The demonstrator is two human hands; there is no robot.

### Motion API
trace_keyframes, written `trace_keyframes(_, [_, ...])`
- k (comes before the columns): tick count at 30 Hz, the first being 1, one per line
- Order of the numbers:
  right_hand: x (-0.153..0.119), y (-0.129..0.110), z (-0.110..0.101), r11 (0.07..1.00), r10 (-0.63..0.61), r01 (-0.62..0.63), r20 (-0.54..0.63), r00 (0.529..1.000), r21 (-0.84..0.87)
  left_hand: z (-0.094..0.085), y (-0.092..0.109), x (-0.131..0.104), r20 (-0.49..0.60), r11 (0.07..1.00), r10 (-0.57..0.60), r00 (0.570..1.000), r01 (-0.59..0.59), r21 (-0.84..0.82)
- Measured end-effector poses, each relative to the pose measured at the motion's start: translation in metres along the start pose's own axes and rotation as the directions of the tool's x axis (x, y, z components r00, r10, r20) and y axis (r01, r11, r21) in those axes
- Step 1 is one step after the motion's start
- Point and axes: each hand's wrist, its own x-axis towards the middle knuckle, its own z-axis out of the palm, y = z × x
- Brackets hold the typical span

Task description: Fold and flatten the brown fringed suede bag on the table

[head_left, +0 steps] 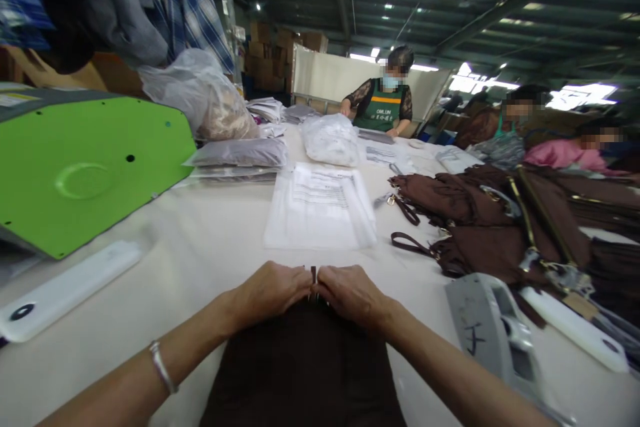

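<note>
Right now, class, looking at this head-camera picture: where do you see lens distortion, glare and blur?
Head view: wide-angle distortion bows the white table and the green machine cover at the edges; bright windows at upper right are blown out; the ceiling is dim; both hands pinching the brown fabric are fairly sharp; the co-workers' faces are blurred.

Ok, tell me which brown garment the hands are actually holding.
The flat one at the near table edge: the left hand and right hand pinch its top edge. The brown heap on the right lies untouched.
</note>
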Motion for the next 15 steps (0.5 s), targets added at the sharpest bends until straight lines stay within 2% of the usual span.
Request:
trace_keyframes(3, [-0.036, -0.035, 0.001, 0.993, -0.120, 0.119, -0.079, 0.990, -0.022, -0.007, 0.029, -0.031, -0.028, 0.983, 0.155, 0.988, -0.151, 0.106])
trace_keyframes(6, [-0.070, -0.068, 0.019, 0.983, -0.186, 0.184, -0.115, 0.976, -0.029, 0.000, 0.056, -0.062, -0.035, 0.946, 0.257, 0.966, -0.244, 0.214])
trace_keyframes(8, [-0.087, -0.082, 0.028, 0.983, -0.183, 0.180, -0.121, 0.976, -0.032, 0.003, 0.071, -0.080, -0.034, 0.951, 0.240, 0.970, -0.228, 0.209])
trace_keyframes(10, [-0.100, -0.089, 0.027, 0.971, -0.237, 0.234, -0.143, 0.961, -0.041, -0.001, 0.082, -0.095, -0.045, 0.965, 0.214, 0.976, -0.204, 0.168])
trace_keyframes(13, [-0.106, -0.088, 0.007, 0.950, -0.306, 0.312, -0.196, 0.932, -0.003, -0.017, 0.088, -0.110, -0.113, 0.981, 0.186, 0.976, -0.178, 0.074])
trace_keyframes(15, [-0.099, -0.079, -0.011, 0.968, -0.196, 0.226, -0.232, 0.953, 0.110, -0.025, 0.080, -0.113, -0.219, 0.996, 0.088, 0.972, -0.085, 0.023])
